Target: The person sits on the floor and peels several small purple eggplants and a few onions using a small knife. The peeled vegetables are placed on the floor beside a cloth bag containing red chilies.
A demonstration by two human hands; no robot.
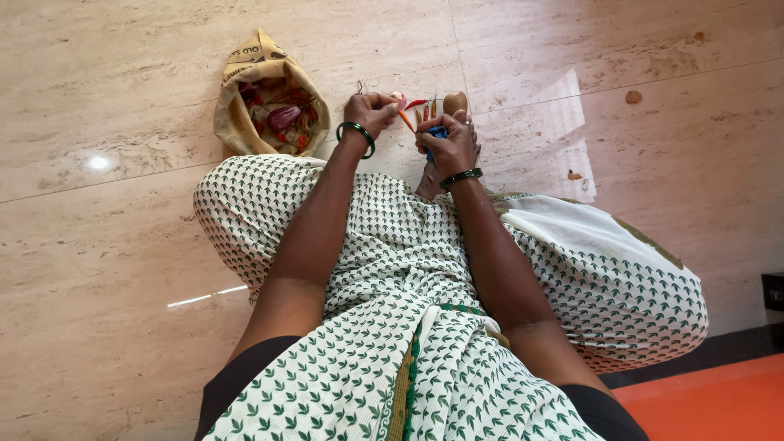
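Right hand [447, 147] clenched around a small blue-handled tool [436, 132] above the lap, left hand [371, 110] pinching thin red and orange strips [412, 110], green bangles on both wrists, tan sack [245, 98] of reddish pieces on the marble floor [122, 245] just beside the knee.

A blue-handled tool [436, 132], small and mostly hidden, sits closed inside the right hand [448, 145], only a patch of blue showing between the curled fingers [434, 148]. Thin wires [415, 109] in red, orange and pale pink fan out between the two hands above the floor; the left hand [371, 110] pinches their near ends at its fingertips. How the wires end is too small to tell.
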